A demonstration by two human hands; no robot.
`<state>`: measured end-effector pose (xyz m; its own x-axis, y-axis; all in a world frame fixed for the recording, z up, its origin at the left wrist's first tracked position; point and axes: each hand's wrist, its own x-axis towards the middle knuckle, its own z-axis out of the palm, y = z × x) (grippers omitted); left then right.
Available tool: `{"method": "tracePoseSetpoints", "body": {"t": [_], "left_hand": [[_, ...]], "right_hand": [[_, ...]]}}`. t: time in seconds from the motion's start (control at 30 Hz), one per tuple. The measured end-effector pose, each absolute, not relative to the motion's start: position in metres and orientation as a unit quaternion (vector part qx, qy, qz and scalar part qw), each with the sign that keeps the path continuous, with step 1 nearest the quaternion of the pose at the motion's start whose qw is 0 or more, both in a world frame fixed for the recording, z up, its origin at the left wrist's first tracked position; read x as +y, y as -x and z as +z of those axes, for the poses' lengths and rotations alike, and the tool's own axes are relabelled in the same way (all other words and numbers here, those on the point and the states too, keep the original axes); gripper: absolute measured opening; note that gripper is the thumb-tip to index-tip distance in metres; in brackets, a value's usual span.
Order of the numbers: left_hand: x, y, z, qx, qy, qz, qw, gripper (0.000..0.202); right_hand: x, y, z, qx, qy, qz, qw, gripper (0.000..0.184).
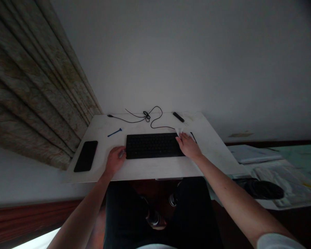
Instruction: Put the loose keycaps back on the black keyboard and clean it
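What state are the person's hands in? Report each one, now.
Left hand: curled at the left end of the black keyboard; cannot tell if it holds anything.
Right hand: open, on the keyboard's right end, fingertips touching a white tissue.

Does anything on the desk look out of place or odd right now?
The thin black cable stands out: it lies loose on the white desk behind the keyboard, bunched into a tangled knot, with one end trailing toward the right hand.

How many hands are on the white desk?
2: the left hand is at the black keyboard's left end, and the right hand is at its right end.
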<state>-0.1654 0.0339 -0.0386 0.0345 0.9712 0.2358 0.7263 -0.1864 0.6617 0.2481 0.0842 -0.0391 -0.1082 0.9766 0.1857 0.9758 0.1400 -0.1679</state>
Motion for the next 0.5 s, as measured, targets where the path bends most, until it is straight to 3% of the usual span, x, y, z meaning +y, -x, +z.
{"method": "tracePoseSetpoints", "body": {"t": [0.5], "left_hand": [[0.034, 0.165, -0.039, 0.604, -0.702, 0.336, 0.169, 0.034]], "right_hand": [[0.092, -0.133, -0.027, -0.813, 0.558, 0.060, 0.157, 0.068]]}}
